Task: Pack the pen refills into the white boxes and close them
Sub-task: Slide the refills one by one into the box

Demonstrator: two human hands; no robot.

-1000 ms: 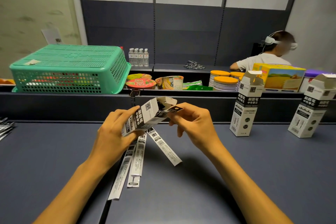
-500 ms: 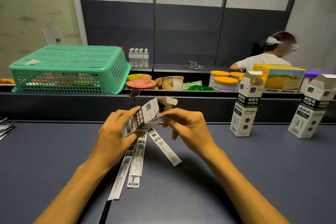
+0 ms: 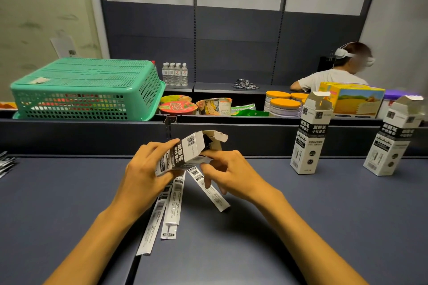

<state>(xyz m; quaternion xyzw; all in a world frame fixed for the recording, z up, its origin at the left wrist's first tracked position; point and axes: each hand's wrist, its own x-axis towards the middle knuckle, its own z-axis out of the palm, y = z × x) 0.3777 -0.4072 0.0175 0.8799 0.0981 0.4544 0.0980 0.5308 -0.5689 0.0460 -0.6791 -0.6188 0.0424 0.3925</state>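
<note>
My left hand (image 3: 143, 176) grips a white box (image 3: 187, 150) with black print, held tilted above the table with its open flaps pointing up and right. My right hand (image 3: 228, 173) pinches a refill packet at the box's mouth, its fingers curled beside the box. Three long white refill packets lie on the dark table under my hands: two side by side (image 3: 171, 210) and one slanting right (image 3: 212, 194). Two more white boxes stand upright with open tops at the right, one nearer (image 3: 309, 136) and one at the frame edge (image 3: 393, 141).
A green plastic basket (image 3: 85, 90) sits upside down on the ledge at the back left. Cup noodles (image 3: 178, 106), yellow-lidded tubs (image 3: 283, 106) and a yellow carton (image 3: 352, 99) line the ledge. Another person (image 3: 335, 74) sits behind. More packets (image 3: 5, 164) lie at the far left.
My right hand has dropped lower and closer to the box's side, and the box has tipped slightly. My left hand keeps its grip in the same place.
</note>
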